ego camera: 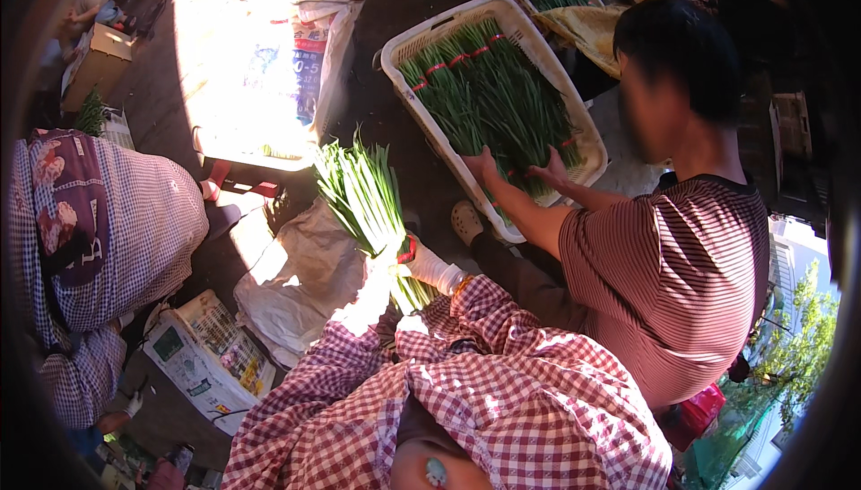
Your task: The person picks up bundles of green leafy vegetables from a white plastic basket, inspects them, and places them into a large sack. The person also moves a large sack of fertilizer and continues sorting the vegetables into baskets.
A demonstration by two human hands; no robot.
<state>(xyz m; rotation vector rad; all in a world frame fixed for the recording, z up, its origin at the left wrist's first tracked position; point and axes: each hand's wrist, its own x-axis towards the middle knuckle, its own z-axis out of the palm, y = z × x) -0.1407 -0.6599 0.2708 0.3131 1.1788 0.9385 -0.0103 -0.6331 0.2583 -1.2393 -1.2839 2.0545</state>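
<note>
Both of my hands, in pale gloves, are around a bundle of long green leafy stalks, perhaps garlic chives [363, 197]. My left hand [379, 281] is at the lower left of the bundle, washed out by bright sun. On the right side, my right hand [427, 267] grips it beside a red tie [407, 250]. The leaf tips point up and away from me, and pale stalk ends show below my hands. Tied green bundles [491, 86] lie in a white plastic crate [397, 86] ahead to the right, where a co-worker's two hands [518, 168] reach in.
A co-worker in a striped shirt [666, 275] is close on my right. A sunlit crate with a printed sack [296, 73] stands ahead left. An empty-looking sack [303, 275] lies on the floor. A carton-lined crate [208, 362] and a person in checked clothing [134, 228] are left.
</note>
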